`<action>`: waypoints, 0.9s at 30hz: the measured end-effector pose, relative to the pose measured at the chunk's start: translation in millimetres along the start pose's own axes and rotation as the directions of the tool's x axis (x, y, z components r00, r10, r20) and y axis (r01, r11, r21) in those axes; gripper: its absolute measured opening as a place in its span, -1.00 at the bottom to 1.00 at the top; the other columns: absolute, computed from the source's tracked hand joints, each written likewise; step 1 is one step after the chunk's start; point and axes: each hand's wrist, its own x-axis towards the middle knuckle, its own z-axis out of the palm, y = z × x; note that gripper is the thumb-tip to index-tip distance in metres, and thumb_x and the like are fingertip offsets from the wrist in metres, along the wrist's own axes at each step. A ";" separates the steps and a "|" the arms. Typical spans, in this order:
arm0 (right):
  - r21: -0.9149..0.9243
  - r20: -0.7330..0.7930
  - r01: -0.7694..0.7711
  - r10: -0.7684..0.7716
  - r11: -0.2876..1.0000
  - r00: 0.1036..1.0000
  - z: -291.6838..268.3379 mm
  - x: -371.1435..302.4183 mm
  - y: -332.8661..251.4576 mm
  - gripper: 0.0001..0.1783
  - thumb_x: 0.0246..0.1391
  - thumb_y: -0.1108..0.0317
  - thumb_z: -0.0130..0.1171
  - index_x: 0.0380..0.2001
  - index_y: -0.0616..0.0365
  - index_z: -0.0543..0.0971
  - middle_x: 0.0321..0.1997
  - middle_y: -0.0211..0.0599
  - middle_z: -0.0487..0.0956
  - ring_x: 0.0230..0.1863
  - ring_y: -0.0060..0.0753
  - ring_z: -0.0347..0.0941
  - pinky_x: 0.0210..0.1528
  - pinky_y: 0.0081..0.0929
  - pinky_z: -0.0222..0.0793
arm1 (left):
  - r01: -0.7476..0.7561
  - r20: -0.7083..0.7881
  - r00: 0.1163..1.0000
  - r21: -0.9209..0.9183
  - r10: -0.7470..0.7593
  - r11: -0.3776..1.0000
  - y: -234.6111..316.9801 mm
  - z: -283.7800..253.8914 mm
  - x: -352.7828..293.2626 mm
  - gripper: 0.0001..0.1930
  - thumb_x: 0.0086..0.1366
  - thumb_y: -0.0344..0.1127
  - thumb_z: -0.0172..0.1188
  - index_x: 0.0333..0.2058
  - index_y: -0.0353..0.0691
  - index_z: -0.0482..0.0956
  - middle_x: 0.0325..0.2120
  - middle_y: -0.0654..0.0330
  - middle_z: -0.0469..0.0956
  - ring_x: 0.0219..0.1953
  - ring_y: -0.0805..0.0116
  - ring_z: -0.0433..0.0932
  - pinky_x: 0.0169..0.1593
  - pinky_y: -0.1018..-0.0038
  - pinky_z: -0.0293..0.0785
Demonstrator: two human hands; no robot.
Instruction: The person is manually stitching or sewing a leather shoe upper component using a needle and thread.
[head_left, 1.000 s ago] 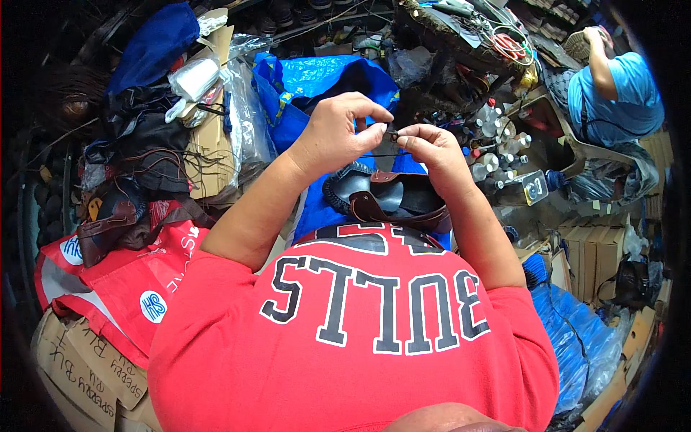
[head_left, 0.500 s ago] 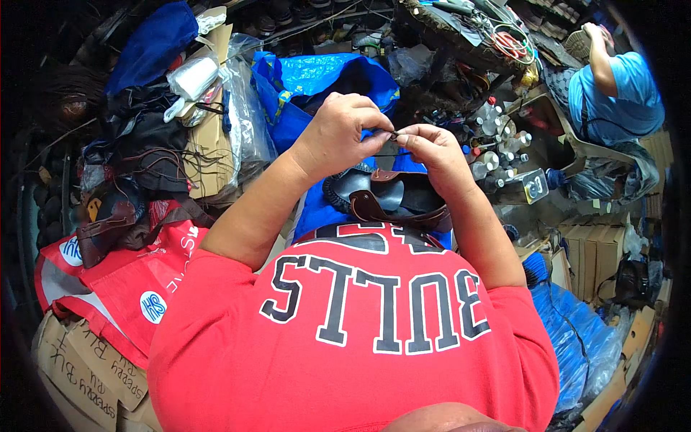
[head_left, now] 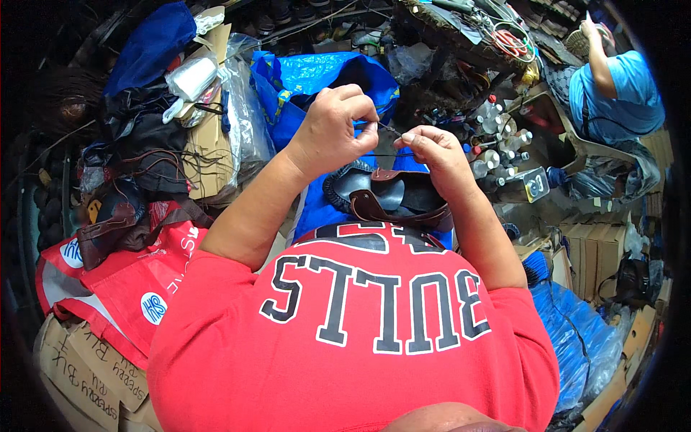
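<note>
A thin dark lace (head_left: 389,129) spans the short gap between my hands, above my lap. My left hand (head_left: 337,122) pinches one end between thumb and fingers. On the other end, the thumb and fingertips of my right hand (head_left: 436,155) are pressed together. Below them a dark brown leather shoe (head_left: 368,206) lies on blue material (head_left: 314,209) over my lap. Its opening shows a grey lining, and a gathered dark edge is at its left. My right forearm and hand partly cover its right end. Neither hand touches the shoe visibly.
An open blue bag (head_left: 302,72) stands ahead. Plastic bottles (head_left: 491,122) cluster at the right, near a person in a blue shirt (head_left: 619,93). To the left lie a red bag (head_left: 129,281), another brown leather shoe piece (head_left: 97,237) with laces, and cardboard (head_left: 209,162).
My hands have drawn apart, the left one moving left and slightly up. More of the lace now shows between them. The shoe stays in place.
</note>
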 end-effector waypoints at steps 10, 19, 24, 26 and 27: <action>-0.235 0.059 0.133 -0.122 0.963 0.991 -2.8 -9.0 -7.1 -0.82 0.11 0.36 0.15 -0.42 0.29 0.58 -0.43 -0.39 0.59 -0.37 -0.65 0.44 -0.26 -0.64 0.36 | 0.022 0.016 1.000 -0.269 -0.018 0.963 19.2 -3.8 4.2 -0.80 0.05 -0.38 0.28 -0.30 -0.22 0.61 -0.38 0.10 0.58 -0.32 0.17 0.57 -0.18 0.44 0.46; -0.363 0.196 0.214 -0.151 0.907 0.969 -18.3 -29.9 -52.1 -0.78 0.16 0.32 0.12 -0.33 0.30 0.58 -0.38 -0.47 0.56 -0.27 -0.71 0.40 -0.17 -0.67 0.32 | -0.265 0.176 0.954 0.115 0.243 0.957 13.3 -48.4 31.7 -0.91 0.04 -0.49 0.27 -0.42 -0.25 0.57 -0.49 0.16 0.53 -0.40 0.24 0.52 -0.28 0.41 0.41; -0.360 -0.019 0.115 -0.130 0.926 0.991 -82.8 -72.1 -63.6 -0.75 0.14 0.20 0.14 -0.35 0.20 0.58 -0.38 -0.52 0.53 -0.33 -0.75 0.33 -0.24 -0.71 0.24 | -0.002 0.057 0.998 0.183 -0.008 0.983 -7.6 -105.0 32.1 -0.92 0.15 -0.51 0.23 -0.34 -0.35 0.57 -0.42 0.22 0.57 -0.32 0.52 0.51 -0.21 0.60 0.39; -0.377 -0.041 0.085 -0.109 0.922 0.993 -106.4 -87.8 -63.7 -0.75 0.13 0.19 0.16 -0.34 0.18 0.57 -0.38 -0.55 0.52 -0.33 -0.75 0.30 -0.24 -0.71 0.22 | 0.067 0.046 0.996 0.162 -0.076 0.985 -16.5 -113.9 27.3 -0.93 0.09 -0.53 0.26 -0.40 -0.34 0.57 -0.49 0.23 0.55 -0.39 0.48 0.50 -0.26 0.58 0.39; -0.403 -0.072 0.035 -0.069 0.915 0.995 -118.6 -94.6 -60.8 -0.75 0.12 0.19 0.17 -0.34 0.18 0.57 -0.39 -0.57 0.51 -0.35 -0.75 0.29 -0.26 -0.71 0.21 | 0.112 0.072 0.990 0.148 -0.123 0.983 -22.4 -115.3 25.0 -0.92 0.08 -0.53 0.26 -0.40 -0.34 0.57 -0.48 0.23 0.55 -0.38 0.49 0.50 -0.25 0.58 0.39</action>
